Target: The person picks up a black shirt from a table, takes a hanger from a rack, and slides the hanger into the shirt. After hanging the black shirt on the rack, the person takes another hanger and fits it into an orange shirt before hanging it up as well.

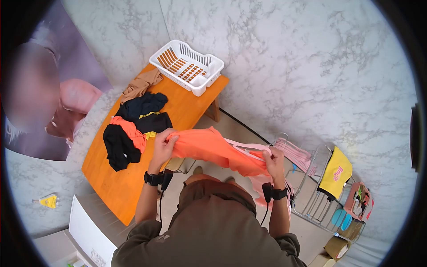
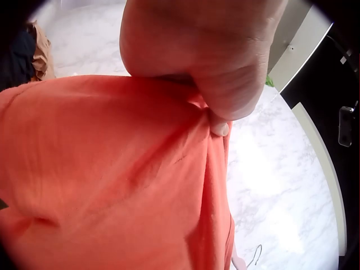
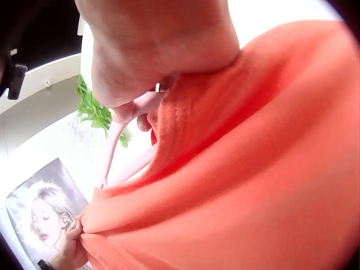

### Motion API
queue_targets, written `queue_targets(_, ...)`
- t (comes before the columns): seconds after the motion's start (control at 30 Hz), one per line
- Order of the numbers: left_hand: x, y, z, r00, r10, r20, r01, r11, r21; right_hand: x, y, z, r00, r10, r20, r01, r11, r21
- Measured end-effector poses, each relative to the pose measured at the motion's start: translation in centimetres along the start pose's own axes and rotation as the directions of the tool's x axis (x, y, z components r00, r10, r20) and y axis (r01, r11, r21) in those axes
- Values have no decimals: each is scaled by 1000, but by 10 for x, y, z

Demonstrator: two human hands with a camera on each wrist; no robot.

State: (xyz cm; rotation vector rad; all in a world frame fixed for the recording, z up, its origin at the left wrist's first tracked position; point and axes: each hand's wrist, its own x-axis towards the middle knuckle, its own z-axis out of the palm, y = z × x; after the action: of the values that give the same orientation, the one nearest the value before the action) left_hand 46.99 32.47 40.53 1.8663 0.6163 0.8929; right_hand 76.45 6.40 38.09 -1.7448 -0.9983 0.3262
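Note:
An orange garment (image 1: 209, 144) is stretched between the two hands in front of the body. The left hand (image 1: 164, 146) pinches its left end; in the left wrist view that hand (image 2: 202, 62) holds bunched orange cloth (image 2: 112, 169) between thumb and fingers. The right hand (image 1: 275, 163) grips the other end together with a pink hanger (image 1: 244, 146). In the right wrist view the right hand (image 3: 163, 56) holds the hanger (image 3: 115, 143) at the edge of the orange cloth (image 3: 242, 169), with part of the hanger inside the garment.
A wooden table (image 1: 113, 189) at left bears a white basket (image 1: 200, 84) and a pile of clothes (image 1: 142, 107). At right stands a metal rack (image 1: 307, 196) with pink hangers (image 1: 293, 153), a yellow cloth (image 1: 336, 171) and a pink box (image 1: 357, 200).

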Motion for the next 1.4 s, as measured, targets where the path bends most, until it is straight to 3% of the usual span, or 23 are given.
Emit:
queue_targets(0.23,1,-14,-8,997,-62,54,62,998,14,2,-2,2,999,-41,5,41,999,35)
queue_targets(0.43,1,1,5,990,-116,-74,124,987,103,2,3,8,998,-38,41,38,999,5)
queue_targets(0.5,1,22,18,978,206,14,-197,910,366,4,-2,10,999,-23,44,23,1000,1)
queue_targets(0.53,3,36,26,979,203,18,-196,912,361,4,-5,10,998,-14,64,14,1000,5)
queue_targets(0.6,5,58,39,923,297,245,-380,808,451,5,-11,13,996,1,84,-2,1000,7)
queue_targets(0.63,6,56,41,922,296,250,-381,810,446,5,-14,16,993,0,115,-3,999,32)
queue_targets(0.7,9,50,47,901,191,389,-370,806,461,5,-17,17,990,5,138,-12,999,53)
queue_targets(0.77,10,34,47,898,169,406,-346,841,416,6,-18,16,967,50,251,-49,999,-10)
queue_targets(0.8,11,30,45,898,140,417,-311,873,377,4,-20,16,969,59,241,-56,998,-16)
queue_targets(0.83,11,27,43,893,146,425,-318,874,367,3,-24,16,973,84,213,-110,987,113)
queue_targets(0.87,11,27,40,906,174,386,-314,889,335,4,-26,15,976,110,186,-154,958,243)
queue_targets(0.9,11,26,37,917,199,346,-309,902,301,4,-24,8,978,115,175,-155,959,238)
queue_targets(1.03,9,13,15,943,205,261,-277,920,278,1,-3,-28,968,195,156,-219,963,156)
queue_targets(1.13,8,8,2,976,92,196,-153,935,320,-3,11,-40,982,160,96,-170,979,111)
queue_targets(1.23,8,5,-3,986,71,151,-117,941,316,-2,3,-45,965,196,173,-205,978,35)
queue_targets(1.3,8,2,-5,988,74,136,-113,946,304,1,-6,-44,892,391,227,-401,916,-2)
queue_targets(1.33,8,1,-6,990,75,120,-107,950,293,2,-6,-45,894,388,225,-398,917,-2)
queue_targets(1.4,7,-2,-8,991,79,106,-106,952,285,6,-4,-47,926,281,250,-251,957,-146)
